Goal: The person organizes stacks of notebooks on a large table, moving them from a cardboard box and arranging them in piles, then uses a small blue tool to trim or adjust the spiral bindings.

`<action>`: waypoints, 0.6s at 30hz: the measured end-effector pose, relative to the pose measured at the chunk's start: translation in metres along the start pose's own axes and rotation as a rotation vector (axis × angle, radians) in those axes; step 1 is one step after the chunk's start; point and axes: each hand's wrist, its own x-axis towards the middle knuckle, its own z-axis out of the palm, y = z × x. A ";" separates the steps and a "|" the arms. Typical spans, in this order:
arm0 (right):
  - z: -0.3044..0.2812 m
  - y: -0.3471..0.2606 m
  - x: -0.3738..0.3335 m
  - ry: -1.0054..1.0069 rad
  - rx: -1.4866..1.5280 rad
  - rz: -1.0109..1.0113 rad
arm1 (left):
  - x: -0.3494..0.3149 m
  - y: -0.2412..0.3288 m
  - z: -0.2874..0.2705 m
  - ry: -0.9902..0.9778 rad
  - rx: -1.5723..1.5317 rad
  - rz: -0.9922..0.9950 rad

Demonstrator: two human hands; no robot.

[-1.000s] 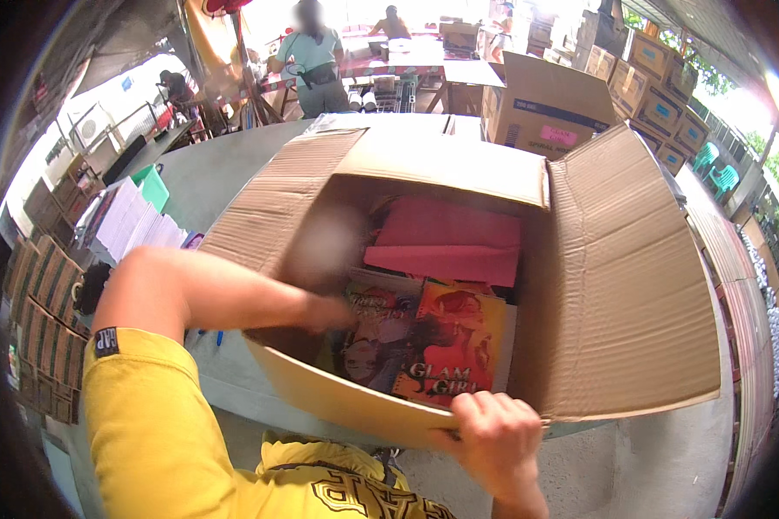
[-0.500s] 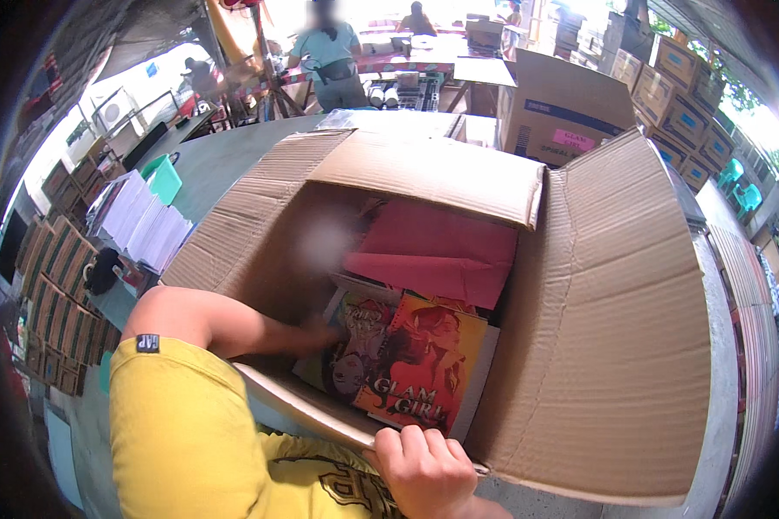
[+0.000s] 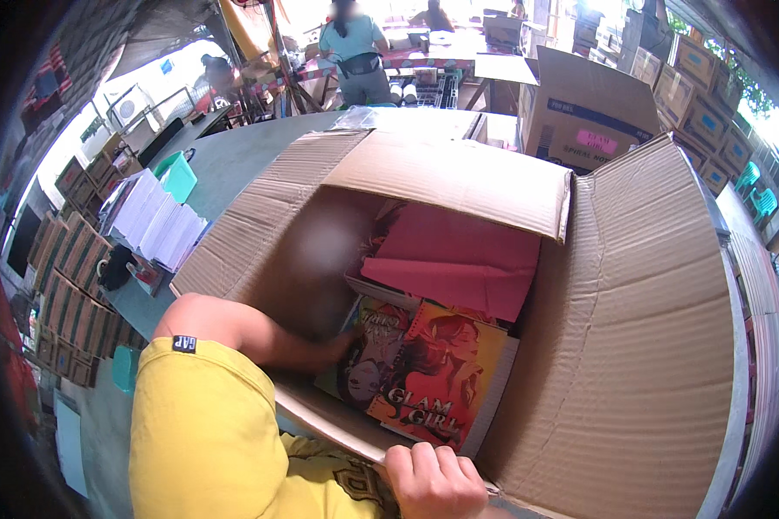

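Note:
A large cardboard box (image 3: pixel 446 186) stands with its flaps folded out. Inside lie spiral notebooks: a red and yellow one (image 3: pixel 437 368) on the right and a greyer one with a drawn face (image 3: pixel 376 346) beside it. Pink paper (image 3: pixel 459 259) covers the contents at the far side. My left hand (image 3: pixel 342 346) reaches down into the box at the left edge of the greyer notebook; shadow hides its fingers. My right hand (image 3: pixel 433 480) is closed over the near rim of the box, fingers curled on the cardboard.
A stack of white paper (image 3: pixel 156 225) and a green basket (image 3: pixel 177 177) are on the grey table (image 3: pixel 242 143) to the left. Another open carton (image 3: pixel 589 112) stands beyond the box at the right. Stacked cartons (image 3: pixel 697 95) rise behind it. A person (image 3: pixel 355 52) stands at the back.
The view has shifted a little, so the box and table appear farther right. My left hand stays inside the box and my right hand keeps its hold on the rim.

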 end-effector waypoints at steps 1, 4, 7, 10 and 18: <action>0.000 0.000 0.000 0.009 0.007 0.001 | -0.002 -0.002 0.000 -0.003 -0.015 -0.008; 0.001 0.000 0.000 0.021 0.013 0.017 | 0.000 0.001 0.003 -0.036 -0.053 -0.020; 0.004 -0.001 -0.002 0.034 -0.002 0.036 | 0.002 0.006 0.004 -0.066 -0.064 -0.035; 0.001 -0.001 0.000 0.028 0.031 0.033 | -0.005 0.004 0.003 -0.080 -0.101 -0.053; 0.004 -0.002 -0.004 0.101 0.069 0.043 | -0.013 0.002 0.005 -0.099 -0.143 -0.086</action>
